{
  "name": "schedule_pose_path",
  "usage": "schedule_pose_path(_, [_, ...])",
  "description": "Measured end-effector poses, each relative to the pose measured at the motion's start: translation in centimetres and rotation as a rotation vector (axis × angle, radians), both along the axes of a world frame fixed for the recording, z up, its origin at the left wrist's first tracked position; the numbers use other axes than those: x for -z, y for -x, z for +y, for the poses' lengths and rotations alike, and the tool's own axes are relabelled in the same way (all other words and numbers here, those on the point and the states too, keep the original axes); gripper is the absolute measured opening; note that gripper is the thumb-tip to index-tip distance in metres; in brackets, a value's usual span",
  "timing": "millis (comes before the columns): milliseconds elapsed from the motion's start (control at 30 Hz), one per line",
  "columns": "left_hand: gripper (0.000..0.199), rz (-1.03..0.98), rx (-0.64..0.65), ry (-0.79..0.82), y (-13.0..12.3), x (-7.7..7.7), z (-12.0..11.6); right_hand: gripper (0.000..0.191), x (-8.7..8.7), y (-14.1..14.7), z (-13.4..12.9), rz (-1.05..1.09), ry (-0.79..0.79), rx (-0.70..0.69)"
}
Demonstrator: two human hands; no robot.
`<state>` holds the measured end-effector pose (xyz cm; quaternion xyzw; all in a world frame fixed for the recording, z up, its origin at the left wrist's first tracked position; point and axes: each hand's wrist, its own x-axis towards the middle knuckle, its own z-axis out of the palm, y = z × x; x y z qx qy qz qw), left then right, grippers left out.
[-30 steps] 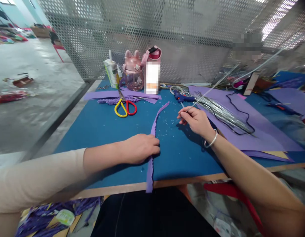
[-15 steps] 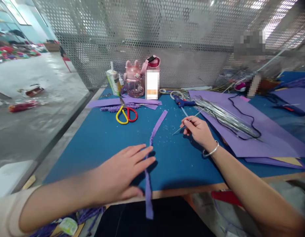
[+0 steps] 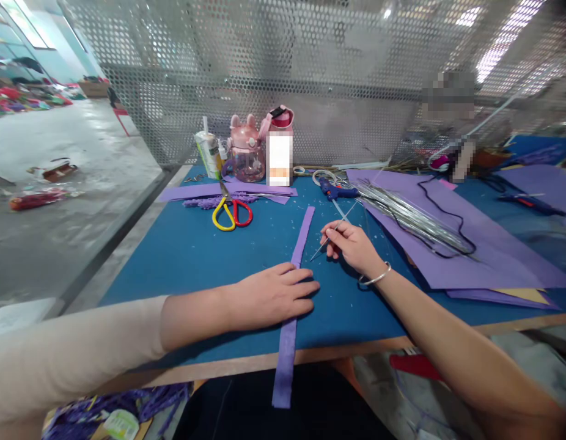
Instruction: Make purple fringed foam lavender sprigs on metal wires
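A long purple strip (image 3: 286,354), apparently crepe paper, runs up the blue tabletop and hangs over its front edge. Across the middle of the strip lies my left hand (image 3: 274,296), palm down with fingers stretched out, covering that part. To the right, my right hand (image 3: 351,245) pinches a thin silvery wire (image 3: 316,252) between thumb and fingers. The wire's lower tip points down toward the strip, apart from it. Just beyond this hand lies a blue glue gun (image 3: 335,189) with a pale glue stick in it.
Scissors (image 3: 232,214) with yellow and red handles lie at the back left by purple paper pieces (image 3: 191,193). Behind them stand a pink bottle (image 3: 247,153) and a drink cup (image 3: 208,153). A bundle of wires (image 3: 411,214) rests on purple sheets (image 3: 485,256) at right.
My left hand has moved right and flattened onto the strip, which now looks wider and smoother. My right hand, still pinching the wire, sits slightly further left and lower.
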<state>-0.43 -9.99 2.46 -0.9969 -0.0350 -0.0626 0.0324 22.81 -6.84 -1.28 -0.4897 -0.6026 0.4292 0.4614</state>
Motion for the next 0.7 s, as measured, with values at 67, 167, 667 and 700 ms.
schedule_pose_path(67, [0.017,0.022,0.051,-0.054,-0.5,0.1,0.9,0.021,0.0,-0.4,-0.1,0.012,0.004,0.009])
schedule_pose_path(167, [0.021,0.015,0.052,-0.078,0.4,0.3,1.5,0.02,-0.2,-1.1,-0.1,0.049,0.012,0.017])
schedule_pose_path(667, [0.015,-0.028,0.031,0.293,4.8,0.7,-2.5,0.03,-1.8,5.3,3.2,0.244,0.813,-0.59])
schedule_pose_path(700, [0.016,-0.011,0.085,0.306,4.9,0.7,-3.0,0.03,-1.6,5.4,3.9,0.232,0.84,-0.604])
